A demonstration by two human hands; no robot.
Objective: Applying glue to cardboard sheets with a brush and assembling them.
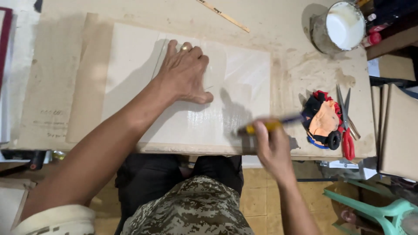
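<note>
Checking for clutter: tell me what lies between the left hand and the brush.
Head view: only bare, glossy white sheet lies between the left hand and the brush.

- Sheet [183, 117]: white, glossy, flat on the table, pressed under the left hand [185, 72].
- Brush [265, 127]: yellow handle, blurred, gripped in the right hand [272, 148], over the sheet's near right corner.

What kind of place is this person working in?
Probably a small craft or home workshop. A worn, smeared table holds a glossy white sheet, a tub of white paste and red-handled scissors; the right hand holds a brush.
</note>
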